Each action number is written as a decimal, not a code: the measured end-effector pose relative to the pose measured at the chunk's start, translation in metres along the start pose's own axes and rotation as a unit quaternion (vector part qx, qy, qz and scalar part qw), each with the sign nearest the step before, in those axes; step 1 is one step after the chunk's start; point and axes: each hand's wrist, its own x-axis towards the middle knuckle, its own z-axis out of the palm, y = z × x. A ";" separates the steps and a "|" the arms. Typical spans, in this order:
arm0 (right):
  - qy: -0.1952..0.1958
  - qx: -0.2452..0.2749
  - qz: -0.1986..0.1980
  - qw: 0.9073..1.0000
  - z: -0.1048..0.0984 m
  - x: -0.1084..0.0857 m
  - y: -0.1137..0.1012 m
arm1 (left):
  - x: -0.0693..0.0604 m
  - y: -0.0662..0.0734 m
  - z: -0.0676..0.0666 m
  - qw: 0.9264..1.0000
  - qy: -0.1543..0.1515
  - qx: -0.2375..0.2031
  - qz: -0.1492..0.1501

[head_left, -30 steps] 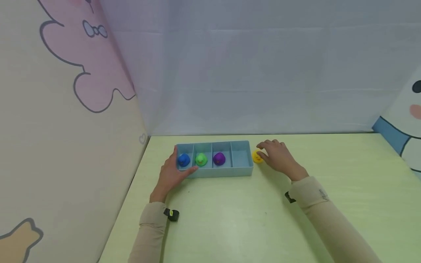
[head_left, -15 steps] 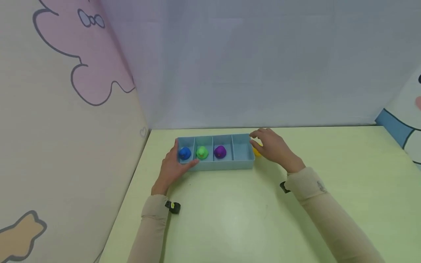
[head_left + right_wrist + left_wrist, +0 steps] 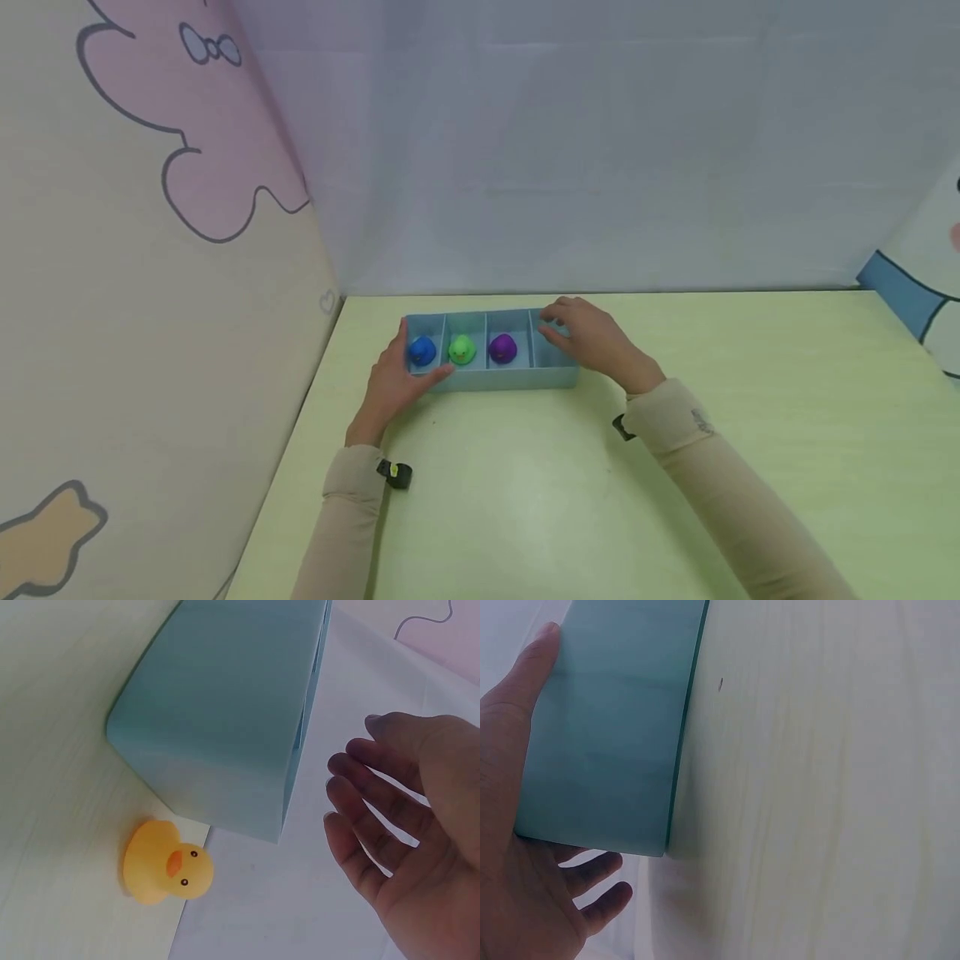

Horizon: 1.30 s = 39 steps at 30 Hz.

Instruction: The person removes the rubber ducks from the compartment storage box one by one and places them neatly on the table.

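Lengthwise, the tray [image 3: 510,380] runs sideways, left hand [image 3: 392,382] apparently gripping it, right hand [image 3: 595,340] loose.

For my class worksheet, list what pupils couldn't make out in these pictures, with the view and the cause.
Head view: the yellow duck, hidden by the right hand; the hand also covers part of the tray's end compartment.
Head view: the mark on the right sleeve, too small to read.
Left wrist view: the tray's far end, cut off by the top edge; the blue duck, hidden by the tray's wall.
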 end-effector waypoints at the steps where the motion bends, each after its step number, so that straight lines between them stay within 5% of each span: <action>1: -0.002 0.003 -0.003 1.000 0.001 0.001 -0.003 | 0.000 -0.001 0.000 1.000 -0.001 0.003 0.001; 18: -0.015 -0.006 -0.051 0.999 0.031 0.020 -0.020 | -0.005 -0.005 0.003 1.000 0.002 0.004 -0.005; 39: -0.046 -0.054 -0.035 0.997 0.052 0.033 -0.024 | -0.003 -0.005 0.009 1.000 0.013 -0.006 0.006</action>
